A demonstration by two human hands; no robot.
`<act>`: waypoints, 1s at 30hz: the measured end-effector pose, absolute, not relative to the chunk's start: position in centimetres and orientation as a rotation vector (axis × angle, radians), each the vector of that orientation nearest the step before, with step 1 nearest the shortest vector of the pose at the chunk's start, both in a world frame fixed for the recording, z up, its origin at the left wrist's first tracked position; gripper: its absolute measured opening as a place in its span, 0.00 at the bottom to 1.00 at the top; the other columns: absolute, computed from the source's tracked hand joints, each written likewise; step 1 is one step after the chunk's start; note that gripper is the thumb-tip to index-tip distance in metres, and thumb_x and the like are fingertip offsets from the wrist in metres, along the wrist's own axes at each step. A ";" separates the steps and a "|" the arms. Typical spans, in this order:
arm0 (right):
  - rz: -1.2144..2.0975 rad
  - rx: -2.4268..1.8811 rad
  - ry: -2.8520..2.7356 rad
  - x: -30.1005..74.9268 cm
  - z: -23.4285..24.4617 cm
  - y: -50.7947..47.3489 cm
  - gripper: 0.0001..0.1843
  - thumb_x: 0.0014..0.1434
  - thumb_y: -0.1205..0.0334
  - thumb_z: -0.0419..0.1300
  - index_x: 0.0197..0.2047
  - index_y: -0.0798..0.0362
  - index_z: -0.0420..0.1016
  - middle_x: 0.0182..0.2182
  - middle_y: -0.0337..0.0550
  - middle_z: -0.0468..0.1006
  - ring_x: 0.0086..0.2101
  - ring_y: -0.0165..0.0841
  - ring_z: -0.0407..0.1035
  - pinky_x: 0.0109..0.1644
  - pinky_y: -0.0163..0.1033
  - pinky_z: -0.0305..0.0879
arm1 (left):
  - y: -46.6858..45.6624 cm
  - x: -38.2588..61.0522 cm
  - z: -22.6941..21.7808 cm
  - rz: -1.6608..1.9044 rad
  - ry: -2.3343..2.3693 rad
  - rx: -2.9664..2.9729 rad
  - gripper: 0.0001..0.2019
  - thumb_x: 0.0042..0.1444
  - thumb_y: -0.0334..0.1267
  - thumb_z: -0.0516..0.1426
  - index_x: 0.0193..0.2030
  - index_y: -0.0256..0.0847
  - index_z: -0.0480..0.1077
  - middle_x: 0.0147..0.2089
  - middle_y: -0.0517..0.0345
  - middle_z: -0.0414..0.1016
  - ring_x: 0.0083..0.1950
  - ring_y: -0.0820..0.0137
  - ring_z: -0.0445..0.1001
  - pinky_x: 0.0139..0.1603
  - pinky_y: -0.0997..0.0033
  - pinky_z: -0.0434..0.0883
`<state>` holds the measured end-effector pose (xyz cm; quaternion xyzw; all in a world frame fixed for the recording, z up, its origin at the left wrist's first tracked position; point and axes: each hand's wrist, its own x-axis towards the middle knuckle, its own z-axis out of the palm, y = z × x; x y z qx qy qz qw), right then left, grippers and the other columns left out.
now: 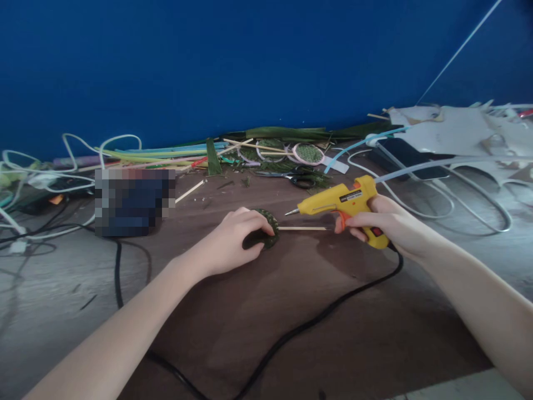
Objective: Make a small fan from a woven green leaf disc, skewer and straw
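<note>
The left hand (233,241) presses a small dark green disc (268,228) onto the brown bench (291,311), fingers curled over it. A thin wooden stick (302,228) runs right from the disc, seemingly joined to it. The right hand (385,228) grips a yellow glue gun (345,205), nozzle pointing left just above the stick. Scissors (297,179) lie farther back.

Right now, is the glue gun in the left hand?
No, the right hand grips the glue gun; the left hand holds a green disc.
</note>
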<state>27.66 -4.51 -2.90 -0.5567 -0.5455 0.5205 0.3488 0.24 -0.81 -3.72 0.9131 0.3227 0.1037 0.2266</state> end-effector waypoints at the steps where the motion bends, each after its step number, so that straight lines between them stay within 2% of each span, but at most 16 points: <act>1: 1.347 -1.450 -1.409 27.6 -2.9 -4.5 0.04 0.45 0.65 0.56 0.27 0.56 0.68 0.24 0.41 0.74 0.16 0.23 0.56 0.21 0.35 0.50 | -0.8 0.2 -3.7 0.289 0.890 2.517 0.11 0.53 0.32 0.51 0.43 0.43 0.67 0.46 0.58 0.71 0.51 0.66 0.63 0.55 0.62 0.59; 23: 1.340 -1.450 -1.438 27.7 -2.8 -4.5 0.04 0.45 0.65 0.56 0.26 0.56 0.69 0.24 0.41 0.74 0.16 0.24 0.57 0.21 0.35 0.52 | -0.5 -0.1 -3.5 0.252 0.886 2.468 0.13 0.55 0.31 0.48 0.44 0.44 0.68 0.48 0.57 0.70 0.53 0.65 0.64 0.55 0.61 0.61; 30: 1.343 -1.458 -1.410 27.6 -2.7 -4.6 0.04 0.45 0.65 0.56 0.27 0.55 0.67 0.24 0.41 0.74 0.16 0.24 0.56 0.21 0.35 0.51 | -0.5 -0.1 -3.6 0.269 0.883 2.471 0.14 0.52 0.29 0.49 0.43 0.45 0.69 0.48 0.58 0.71 0.53 0.65 0.64 0.56 0.61 0.61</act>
